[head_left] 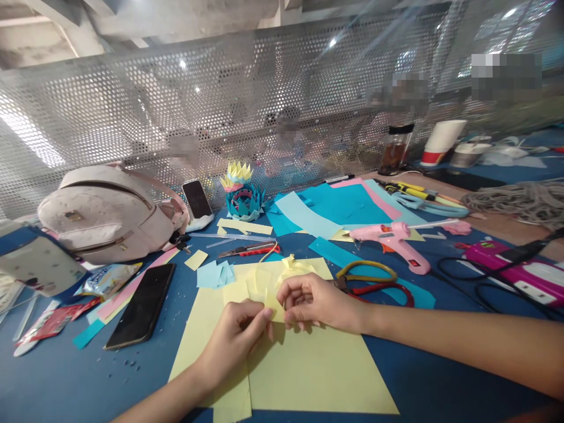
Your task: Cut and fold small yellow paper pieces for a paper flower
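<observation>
Both hands meet over a large pale yellow sheet (317,370) on the blue table. My left hand (235,341) and my right hand (315,302) pinch a small folded piece of yellow paper (275,308) between their fingertips. Small yellow folded bits (293,264) lie just beyond the hands. A stack of light blue paper squares (215,273) lies to the upper left of them.
A black phone (143,305) lies left. Scissors with yellow and red handles (374,282) and a pink glue gun (394,238) lie right. A paper lotus (242,194), a beige backpack (106,211), blue and pink sheets (348,205), a craft knife (249,249) and a pink device with cables (515,270) stand behind.
</observation>
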`<state>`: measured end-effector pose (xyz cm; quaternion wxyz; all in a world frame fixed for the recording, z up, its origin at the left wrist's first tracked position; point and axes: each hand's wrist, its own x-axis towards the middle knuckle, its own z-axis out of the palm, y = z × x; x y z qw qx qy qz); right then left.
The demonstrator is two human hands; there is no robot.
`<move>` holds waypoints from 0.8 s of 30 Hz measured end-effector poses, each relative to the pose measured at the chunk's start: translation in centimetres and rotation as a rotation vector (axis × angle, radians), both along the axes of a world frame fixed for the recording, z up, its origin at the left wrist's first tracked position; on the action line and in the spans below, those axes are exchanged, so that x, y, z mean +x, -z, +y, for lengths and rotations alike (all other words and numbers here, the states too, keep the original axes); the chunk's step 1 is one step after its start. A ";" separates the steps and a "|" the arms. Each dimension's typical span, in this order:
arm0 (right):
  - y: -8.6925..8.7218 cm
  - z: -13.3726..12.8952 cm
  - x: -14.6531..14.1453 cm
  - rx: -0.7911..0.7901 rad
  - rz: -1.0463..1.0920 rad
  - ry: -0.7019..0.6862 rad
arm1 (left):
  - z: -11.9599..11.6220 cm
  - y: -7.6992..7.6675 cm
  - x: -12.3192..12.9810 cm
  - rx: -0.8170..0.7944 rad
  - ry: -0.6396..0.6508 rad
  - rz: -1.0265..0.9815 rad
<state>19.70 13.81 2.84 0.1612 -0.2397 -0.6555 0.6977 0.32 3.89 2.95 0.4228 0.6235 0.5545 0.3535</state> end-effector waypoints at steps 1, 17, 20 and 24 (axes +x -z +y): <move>0.0 0.0 0.0 0.003 0.001 0.000 | 0.0 0.0 0.0 -0.002 0.000 -0.005; 0.2 0.0 -0.1 -0.017 0.012 -0.008 | -0.2 0.3 0.1 -0.010 -0.005 -0.015; 0.3 0.0 -0.1 -0.021 0.010 -0.004 | -0.1 0.2 0.1 0.000 -0.013 -0.010; 0.1 0.0 0.0 0.006 0.007 -0.005 | 0.1 0.0 0.1 0.028 -0.038 -0.012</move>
